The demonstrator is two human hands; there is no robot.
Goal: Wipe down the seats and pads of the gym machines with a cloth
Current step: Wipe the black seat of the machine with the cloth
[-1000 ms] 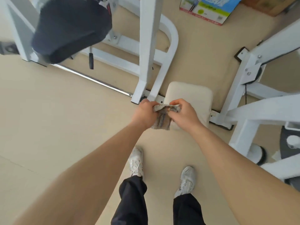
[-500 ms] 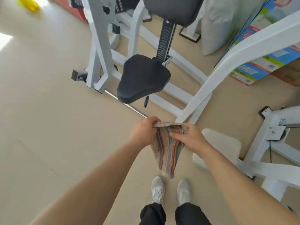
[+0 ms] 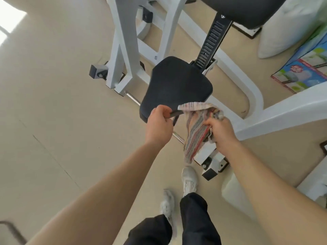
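Striped cloth [image 3: 196,131] is bunched in my right hand [image 3: 222,131], whose fingers are curled tight around a fold of it. One end of the cloth hangs down below that hand towards the floor. The other end, a pale hem, stretches up and to the left, over the near edge of the seat [image 3: 175,87].

My left hand [image 3: 160,124] sits just left of the cloth. Its fingers are curled in near a dark lever [image 3: 176,114] that pokes out from under the seat. I cannot tell whether they pinch the lever, the cloth's hem, or neither.

Just beyond both hands is the black seat, broad and rounded, with its near edge right above my left knuckles. Past the seat, a black notched post [image 3: 211,43] rises up and away to a black back pad [image 3: 247,9] at the top of view.

Further out, the white frame [image 3: 122,41] stands beyond and left of my left hand. A thick white beam [image 3: 283,115] runs off to the right of my right hand. A chrome bar [image 3: 177,137] shows between my hands, low by the floor.

Below my right wrist sits a white foot with black end caps [image 3: 212,167]. Near me, under both forearms, are my white shoes [image 3: 189,179] and dark trousers [image 3: 194,220] on the beige floor [image 3: 53,121]. Well off to the right lies a printed box [image 3: 304,71].
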